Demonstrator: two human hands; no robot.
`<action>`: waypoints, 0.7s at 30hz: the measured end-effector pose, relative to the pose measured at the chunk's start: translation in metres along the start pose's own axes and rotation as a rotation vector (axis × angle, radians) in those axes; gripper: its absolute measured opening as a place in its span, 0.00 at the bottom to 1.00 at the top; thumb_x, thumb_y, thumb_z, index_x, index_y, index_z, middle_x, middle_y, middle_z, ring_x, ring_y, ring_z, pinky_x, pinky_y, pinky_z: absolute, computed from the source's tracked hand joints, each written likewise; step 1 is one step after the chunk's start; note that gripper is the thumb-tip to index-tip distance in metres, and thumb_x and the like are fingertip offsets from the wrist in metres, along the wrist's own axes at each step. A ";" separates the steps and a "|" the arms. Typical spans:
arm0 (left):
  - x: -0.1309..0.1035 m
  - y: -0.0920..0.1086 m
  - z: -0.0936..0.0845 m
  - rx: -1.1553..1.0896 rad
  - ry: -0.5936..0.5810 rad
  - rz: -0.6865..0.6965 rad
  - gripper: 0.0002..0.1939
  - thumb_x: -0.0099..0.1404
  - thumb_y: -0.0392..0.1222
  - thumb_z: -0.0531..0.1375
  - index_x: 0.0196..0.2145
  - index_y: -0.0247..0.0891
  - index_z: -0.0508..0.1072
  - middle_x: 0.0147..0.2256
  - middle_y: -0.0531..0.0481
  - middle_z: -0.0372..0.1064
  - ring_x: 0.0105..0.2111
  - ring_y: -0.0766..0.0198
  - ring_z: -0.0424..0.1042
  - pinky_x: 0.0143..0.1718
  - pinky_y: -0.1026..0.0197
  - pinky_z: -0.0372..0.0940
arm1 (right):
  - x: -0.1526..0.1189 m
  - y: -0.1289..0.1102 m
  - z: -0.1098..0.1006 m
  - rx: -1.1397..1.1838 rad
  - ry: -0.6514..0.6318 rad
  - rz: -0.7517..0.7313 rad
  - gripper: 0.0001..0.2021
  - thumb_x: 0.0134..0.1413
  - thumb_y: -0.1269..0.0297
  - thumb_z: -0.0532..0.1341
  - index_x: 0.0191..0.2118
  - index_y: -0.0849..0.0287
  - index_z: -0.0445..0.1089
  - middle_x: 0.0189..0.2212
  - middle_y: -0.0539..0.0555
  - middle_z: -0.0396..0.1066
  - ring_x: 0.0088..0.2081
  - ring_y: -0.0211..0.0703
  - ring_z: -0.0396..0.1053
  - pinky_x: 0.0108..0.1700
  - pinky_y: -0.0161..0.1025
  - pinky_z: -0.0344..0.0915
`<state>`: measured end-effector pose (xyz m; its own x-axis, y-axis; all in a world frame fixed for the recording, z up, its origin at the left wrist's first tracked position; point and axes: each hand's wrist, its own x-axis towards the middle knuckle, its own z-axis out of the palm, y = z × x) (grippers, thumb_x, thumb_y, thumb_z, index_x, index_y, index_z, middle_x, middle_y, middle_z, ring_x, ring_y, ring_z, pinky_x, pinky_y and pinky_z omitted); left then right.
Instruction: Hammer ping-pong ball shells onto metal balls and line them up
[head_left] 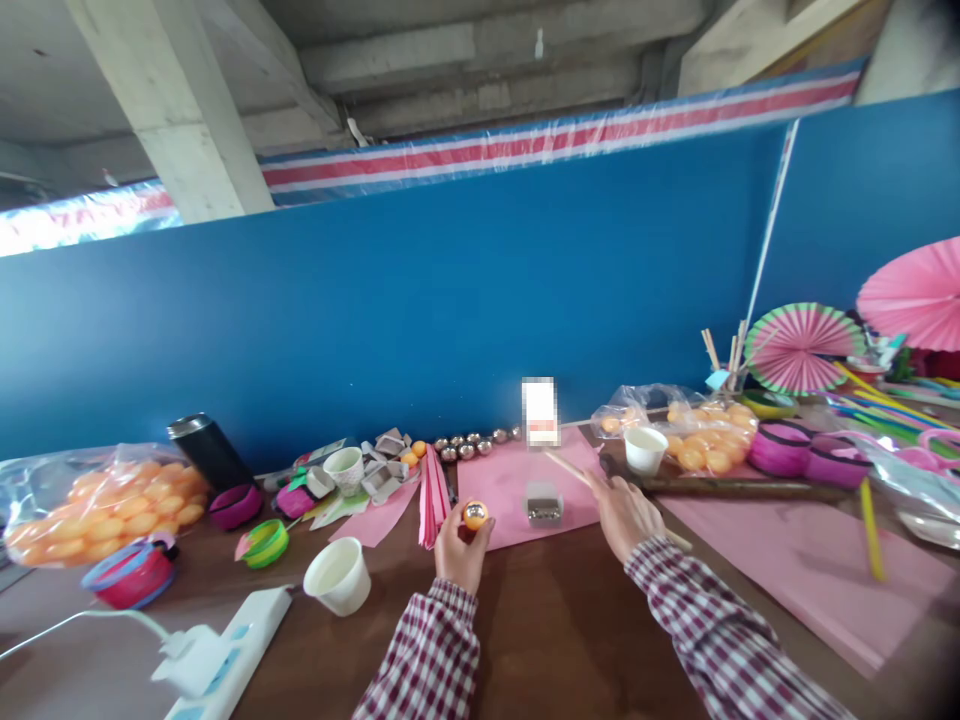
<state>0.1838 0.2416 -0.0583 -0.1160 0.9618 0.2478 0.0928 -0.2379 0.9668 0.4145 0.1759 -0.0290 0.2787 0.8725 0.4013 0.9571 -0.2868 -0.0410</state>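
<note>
My left hand [460, 555] is closed around an orange ball [475, 516] with a shiny silver area on the side that faces up. In my right hand [624, 518] is a thin pale wooden stick [567, 467], its far end pointing left over a pink sheet [495, 480]. Between the hands, a small clear box [543, 506] with something silvery in it sits on that sheet. Behind the sheet lies a row of silver balls [472, 443], near a pixelated white object [540, 410]. Folded pink paper strips [433, 495] lie just left of the sheet.
Left are a white cup [337, 576], a power strip [247, 625], a bag of orange balls [112, 505] and a black flask [210, 452]. Right are another white cup [645, 450], bagged orange balls [709, 440] and a pink sheet [810, 570]. A blue partition [480, 290] stands behind.
</note>
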 end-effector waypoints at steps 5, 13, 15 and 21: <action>-0.001 0.001 0.000 0.025 -0.043 0.011 0.25 0.41 0.46 0.64 0.39 0.33 0.70 0.31 0.46 0.70 0.26 0.65 0.69 0.26 0.65 0.65 | 0.001 -0.005 -0.005 -0.080 -0.041 0.020 0.23 0.52 0.77 0.45 0.51 0.49 0.58 0.32 0.57 0.66 0.32 0.42 0.64 0.26 0.34 0.53; -0.002 -0.004 0.005 0.043 0.010 0.062 0.25 0.40 0.47 0.64 0.37 0.33 0.71 0.29 0.46 0.70 0.24 0.66 0.68 0.25 0.65 0.64 | -0.002 -0.011 -0.005 -0.108 -0.054 -0.010 0.19 0.53 0.77 0.45 0.47 0.55 0.62 0.31 0.58 0.66 0.34 0.43 0.63 0.28 0.34 0.55; -0.003 -0.006 0.005 0.077 0.002 0.092 0.25 0.42 0.47 0.63 0.38 0.33 0.71 0.31 0.45 0.70 0.24 0.66 0.68 0.25 0.65 0.64 | -0.004 -0.013 -0.005 -0.104 -0.076 -0.015 0.18 0.53 0.77 0.45 0.46 0.54 0.63 0.32 0.58 0.67 0.34 0.43 0.63 0.29 0.34 0.55; -0.002 -0.012 0.006 0.130 -0.037 0.141 0.26 0.44 0.48 0.62 0.41 0.33 0.69 0.33 0.44 0.69 0.24 0.66 0.67 0.25 0.65 0.64 | -0.005 -0.015 -0.010 -0.082 -0.135 0.017 0.17 0.54 0.74 0.45 0.43 0.51 0.65 0.34 0.56 0.67 0.36 0.43 0.61 0.30 0.34 0.55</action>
<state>0.1884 0.2431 -0.0706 -0.0562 0.9253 0.3751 0.2324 -0.3533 0.9062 0.3984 0.1717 -0.0217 0.3081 0.9110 0.2742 0.9440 -0.3285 0.0308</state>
